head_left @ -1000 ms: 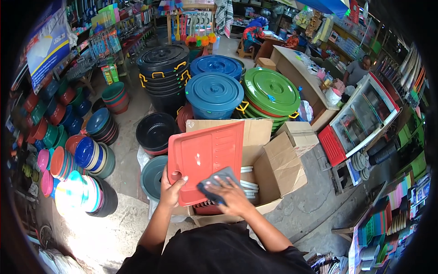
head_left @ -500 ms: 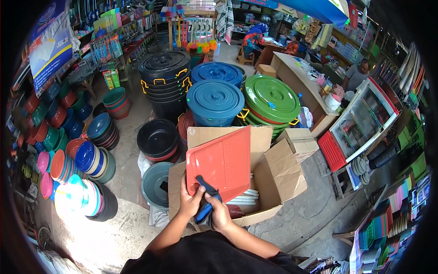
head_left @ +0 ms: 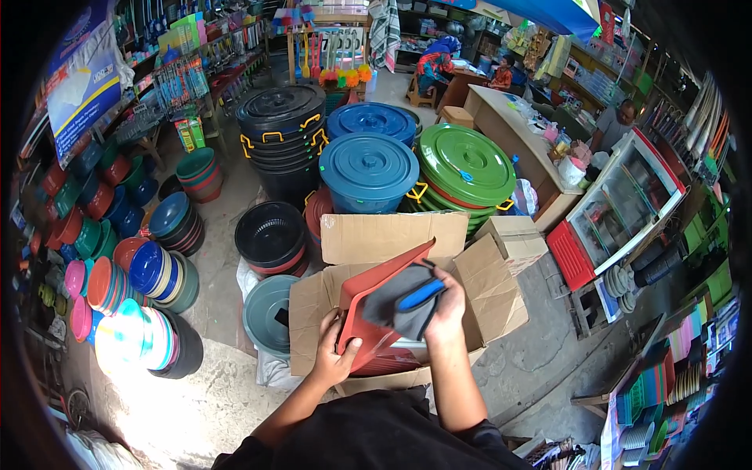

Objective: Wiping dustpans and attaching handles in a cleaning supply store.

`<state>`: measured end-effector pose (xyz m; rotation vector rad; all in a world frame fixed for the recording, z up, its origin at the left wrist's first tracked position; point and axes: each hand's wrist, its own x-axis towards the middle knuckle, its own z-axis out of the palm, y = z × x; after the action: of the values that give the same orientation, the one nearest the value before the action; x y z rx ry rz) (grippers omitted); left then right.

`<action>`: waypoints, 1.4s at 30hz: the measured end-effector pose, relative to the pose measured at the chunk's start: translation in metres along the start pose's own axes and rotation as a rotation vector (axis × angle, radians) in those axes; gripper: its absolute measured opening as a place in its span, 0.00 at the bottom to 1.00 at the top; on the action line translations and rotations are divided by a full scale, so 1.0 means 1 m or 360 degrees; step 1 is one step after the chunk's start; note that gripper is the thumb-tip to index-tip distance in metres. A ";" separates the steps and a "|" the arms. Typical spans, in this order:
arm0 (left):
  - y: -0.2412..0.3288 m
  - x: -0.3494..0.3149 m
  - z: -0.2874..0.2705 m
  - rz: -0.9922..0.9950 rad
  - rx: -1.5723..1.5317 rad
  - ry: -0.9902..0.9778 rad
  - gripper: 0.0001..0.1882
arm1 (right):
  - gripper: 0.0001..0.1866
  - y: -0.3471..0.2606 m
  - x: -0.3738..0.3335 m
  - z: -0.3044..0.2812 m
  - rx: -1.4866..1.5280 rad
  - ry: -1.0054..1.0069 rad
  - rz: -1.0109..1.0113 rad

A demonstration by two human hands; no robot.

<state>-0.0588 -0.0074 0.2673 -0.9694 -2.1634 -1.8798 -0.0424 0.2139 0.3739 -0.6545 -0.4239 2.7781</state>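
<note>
A red plastic tray (head_left: 374, 301) is gripped at its lower edge by the left hand (head_left: 335, 356), fingers curled around the rim, thumb on top. The tray is held tilted up on edge above an open cardboard box (head_left: 407, 313), its far corner pointing away from the hand. A grey cloth with a blue edge (head_left: 403, 298) is pressed flat against the tray face by the right hand (head_left: 446, 309), just right of and slightly beyond the left hand; the cloth is covered partly by the spread fingers, so that hand is closed on nothing but laid on the cloth. More trays are seen stacked inside the box under both hands. Beyond the hands, past the raised box flap, a blue lidded bin (head_left: 368, 168), a green lidded bin (head_left: 466, 164) and a stack of black bins (head_left: 282, 125) are set. To the left of the left hand, a grey basin (head_left: 266, 313) and a black basket (head_left: 270, 235) are placed on the floor, with stacked coloured bowls (head_left: 145, 270) further left. A small closed carton (head_left: 513, 239) is seen to the right, beyond the right hand.
</note>
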 end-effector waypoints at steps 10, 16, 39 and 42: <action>-0.006 -0.009 -0.009 -0.0412 -0.0407 0.0137 0.26 | 0.23 -0.008 -0.024 -0.051 -0.0624 0.0175 -0.1449; 0.003 0.011 -0.005 -0.0921 -0.1336 0.0567 0.22 | 0.42 0.051 -0.076 -0.086 -0.3258 -0.1055 -0.0893; -0.015 -0.004 -0.061 -0.0155 0.0361 -0.0583 0.13 | 0.36 0.026 -0.055 -0.048 -0.2935 -0.0867 -0.1229; -0.013 -0.018 -0.046 -0.0382 0.0225 -0.0320 0.14 | 0.48 0.047 -0.085 -0.031 -0.3225 -0.1141 -0.1310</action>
<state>-0.0663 -0.0570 0.2583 -0.9445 -2.5942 -1.7583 0.0371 0.1515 0.3649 0.3604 -2.7045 0.8499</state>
